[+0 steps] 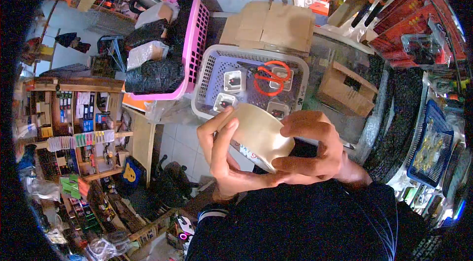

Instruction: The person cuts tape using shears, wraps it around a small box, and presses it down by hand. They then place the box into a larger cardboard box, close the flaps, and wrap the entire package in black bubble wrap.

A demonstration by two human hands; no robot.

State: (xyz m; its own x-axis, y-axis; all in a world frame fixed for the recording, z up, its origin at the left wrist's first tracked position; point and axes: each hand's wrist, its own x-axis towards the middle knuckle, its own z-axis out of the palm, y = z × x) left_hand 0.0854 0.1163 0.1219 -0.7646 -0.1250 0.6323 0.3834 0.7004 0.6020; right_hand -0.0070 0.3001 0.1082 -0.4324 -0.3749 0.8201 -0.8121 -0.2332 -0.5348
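Note:
Between my hands, just in front of my chest, is a wide roll of glossy tan tape (261,130), tilted, with printed lettering along its lower edge. My left hand (221,155) grips its left side, fingers up along the edge. My right hand (313,150) is curled around the right side, with fingertips pressed on the tan surface. Right behind the roll stands a pale-rimmed purple basket (201,83). Inside it lie several small white square boxes (234,81) with dark parts and orange-handled scissors (268,83). The roll and fingers cover part of the basket's near edge.
A pink basket (193,39) with black-wrapped packages stands at the left. Folded cardboard (276,24) lies behind the purple basket, and an open cardboard box (347,88) sits to the right. Farther right is a blue basket (431,143) of gold-coloured pieces. Wooden shelves (93,83) fill the left.

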